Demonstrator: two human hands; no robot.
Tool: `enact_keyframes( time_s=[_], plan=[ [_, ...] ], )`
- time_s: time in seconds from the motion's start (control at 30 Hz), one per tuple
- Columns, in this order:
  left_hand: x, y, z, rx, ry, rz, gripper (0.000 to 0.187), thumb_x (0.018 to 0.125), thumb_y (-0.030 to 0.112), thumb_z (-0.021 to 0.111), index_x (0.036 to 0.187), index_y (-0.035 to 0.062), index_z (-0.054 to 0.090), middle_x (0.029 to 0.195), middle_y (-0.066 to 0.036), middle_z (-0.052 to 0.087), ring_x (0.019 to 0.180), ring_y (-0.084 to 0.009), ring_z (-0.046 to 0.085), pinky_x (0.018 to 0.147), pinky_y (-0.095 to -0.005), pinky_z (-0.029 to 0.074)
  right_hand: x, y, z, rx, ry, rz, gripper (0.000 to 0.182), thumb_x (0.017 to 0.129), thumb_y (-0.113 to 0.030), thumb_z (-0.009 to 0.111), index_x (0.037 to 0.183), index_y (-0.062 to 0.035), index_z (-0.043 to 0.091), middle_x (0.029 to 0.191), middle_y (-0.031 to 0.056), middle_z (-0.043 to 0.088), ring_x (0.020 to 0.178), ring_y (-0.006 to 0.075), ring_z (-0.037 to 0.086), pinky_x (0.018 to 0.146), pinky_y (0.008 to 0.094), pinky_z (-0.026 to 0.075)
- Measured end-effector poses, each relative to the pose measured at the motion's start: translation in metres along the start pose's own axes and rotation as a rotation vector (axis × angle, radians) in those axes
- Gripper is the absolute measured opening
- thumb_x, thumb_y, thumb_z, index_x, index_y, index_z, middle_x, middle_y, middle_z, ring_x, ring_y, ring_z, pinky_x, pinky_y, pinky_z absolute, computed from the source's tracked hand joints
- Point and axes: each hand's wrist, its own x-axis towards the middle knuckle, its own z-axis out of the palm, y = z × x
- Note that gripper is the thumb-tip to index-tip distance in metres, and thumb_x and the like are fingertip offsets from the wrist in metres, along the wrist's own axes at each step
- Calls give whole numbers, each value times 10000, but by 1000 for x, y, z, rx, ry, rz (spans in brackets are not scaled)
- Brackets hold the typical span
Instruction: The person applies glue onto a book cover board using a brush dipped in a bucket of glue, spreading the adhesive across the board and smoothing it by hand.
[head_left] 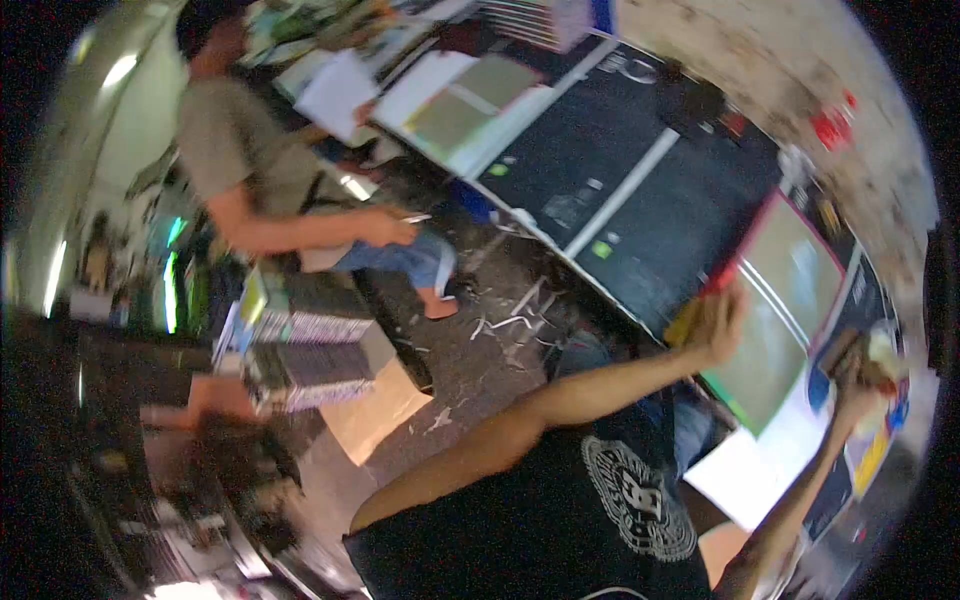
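A sheet with grey board panels (785, 275), pink and green edges and two white strips across its middle lies on the dark table. My left hand (722, 325) is at its near edge, blurred; whether its fingers grip the edge cannot be made out. Something yellow (683, 322) shows beside that hand. To the right, my right hand (858, 390) is closed by a pale, lumpy item (884, 355), too smeared to name. White paper (765, 475) lies partly under the sheet.
Another person (245, 150) sits across the floor, holding white paper (340, 92). A second grey-panelled sheet (475, 105) lies at the table's far end. Stacked books (310, 365) stand on the left. Paper scraps (515, 325) litter the floor. A rough wall (800, 60) borders the table.
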Motion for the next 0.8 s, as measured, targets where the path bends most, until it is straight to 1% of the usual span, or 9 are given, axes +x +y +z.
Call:
enact_keyframes(
  time_s=[0.1,0.17,0.3,0.33,0.4,0.5,0.6,0.7,0.8],
  plan=[
    [15,10,-30,-610,-208,-429,543,1015,308,244,1408,-61,306,1439,-278,343,1294,-403,363,1067,-471,268,2,-17,37,376,178,40,363,879,-282,682,1066,21,613,1040,143,673,937,213,648,829,317,510],
    [16,4,-20,-608,-234,-396,534,1016,289,240,1416,-62,290,1447,-277,331,1303,-412,355,1078,-474,263,-21,-105,53,638,77,18,248,871,-177,672,973,38,601,938,149,655,865,221,622,788,335,517],
    [1,-6,-3,-303,-136,-145,493,995,186,315,1414,-71,276,1426,-314,329,1272,-451,385,1043,-497,310,-45,-65,128,221,19,-239,213,863,-190,684,898,12,624,850,118,616,769,259,547,775,369,451],
    [-2,-11,3,-252,-125,-86,492,979,146,347,1410,-78,272,1412,-332,333,1257,-464,398,1027,-503,328,-60,-57,120,338,-34,-27,213,871,-191,667,813,9,619,819,109,609,758,244,543,799,361,443],
    [-4,-13,12,-212,-45,-5,505,945,78,400,1402,-93,268,1390,-361,337,1230,-482,420,998,-514,356,-83,-21,85,372,-36,-223,238,902,-227,640,908,5,690,786,71,615,763,199,539,852,375,425],
    [-4,-12,25,-361,-15,-38,533,903,19,446,1387,-115,269,1372,-379,344,1211,-486,438,967,-519,379,-121,26,37,358,-49,182,502,876,-250,683,1227,74,530,1086,171,629,970,257,601,884,350,467],
    [-6,-9,26,-403,-22,-91,524,901,16,448,1380,-118,281,1374,-370,351,1217,-478,436,961,-516,381,-132,22,-5,163,28,203,559,885,-238,675,1275,107,472,1137,184,617,1022,253,594,907,364,467],
    [-5,-6,21,-141,149,50,514,904,14,449,1376,-114,292,1369,-362,360,1214,-477,436,963,-515,382,-126,-8,-20,432,-6,215,521,881,-258,688,1228,70,481,1154,164,583,1027,238,562,912,364,448],
    [2,-1,5,-391,-28,-133,503,904,18,457,1364,-117,305,1349,-353,384,1197,-474,445,957,-516,386,-121,-80,-3,719,90,150,367,882,-309,667,1037,-1,542,1006,80,574,942,175,545,861,312,444]
  ],
)
